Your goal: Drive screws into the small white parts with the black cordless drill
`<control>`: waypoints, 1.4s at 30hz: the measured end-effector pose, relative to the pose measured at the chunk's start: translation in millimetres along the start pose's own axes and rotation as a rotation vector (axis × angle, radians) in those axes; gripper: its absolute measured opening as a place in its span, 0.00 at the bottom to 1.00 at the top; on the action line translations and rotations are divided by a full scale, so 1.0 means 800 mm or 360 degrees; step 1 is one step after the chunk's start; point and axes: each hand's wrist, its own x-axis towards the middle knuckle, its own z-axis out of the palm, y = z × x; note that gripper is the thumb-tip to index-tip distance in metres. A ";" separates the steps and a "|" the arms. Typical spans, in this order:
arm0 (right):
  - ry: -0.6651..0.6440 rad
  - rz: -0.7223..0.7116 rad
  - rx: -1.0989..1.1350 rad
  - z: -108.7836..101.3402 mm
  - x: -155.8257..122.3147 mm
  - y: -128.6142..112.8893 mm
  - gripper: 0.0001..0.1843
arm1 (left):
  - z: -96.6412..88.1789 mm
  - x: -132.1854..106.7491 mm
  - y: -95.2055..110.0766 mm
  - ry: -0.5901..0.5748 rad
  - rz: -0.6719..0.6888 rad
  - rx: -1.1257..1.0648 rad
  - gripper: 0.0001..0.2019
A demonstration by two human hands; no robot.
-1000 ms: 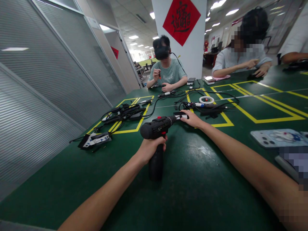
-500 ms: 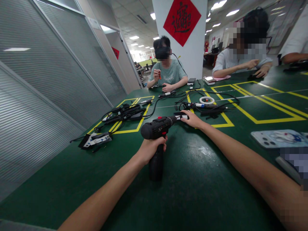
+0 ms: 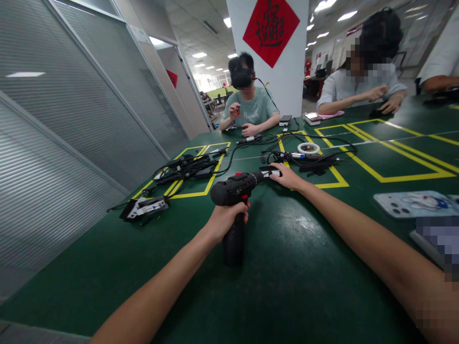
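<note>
A black cordless drill with red accents stands upright on the green table, its chuck aimed right. My left hand is wrapped round the drill's grip. My right hand reaches out and pinches a small black and white part held at the drill's tip, resting on the table surface.
Tangled cables and black tools lie in a yellow-taped box at left. A white tape ring and more tools sit beyond my right hand. A phone lies at right. Other people sit across the table. A glass partition runs along the left.
</note>
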 end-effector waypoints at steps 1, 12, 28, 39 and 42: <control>0.0000 0.0000 -0.0002 0.000 0.000 0.000 0.28 | 0.000 0.000 0.000 -0.0002 -0.0001 0.0001 0.07; -0.0009 0.0020 -0.0009 0.000 0.000 0.000 0.28 | 0.004 -0.002 0.006 0.0024 -0.0019 -0.0032 0.08; 0.0008 0.0011 0.0014 0.002 0.000 0.001 0.28 | 0.003 -0.002 0.005 0.0017 -0.0023 -0.0043 0.08; 0.0000 0.0020 0.0006 0.001 -0.001 0.000 0.28 | 0.004 -0.002 0.008 0.0047 -0.0029 -0.0043 0.10; 0.0009 0.0022 0.0006 0.001 -0.001 0.000 0.28 | 0.004 -0.002 0.008 0.0021 -0.0051 -0.0043 0.09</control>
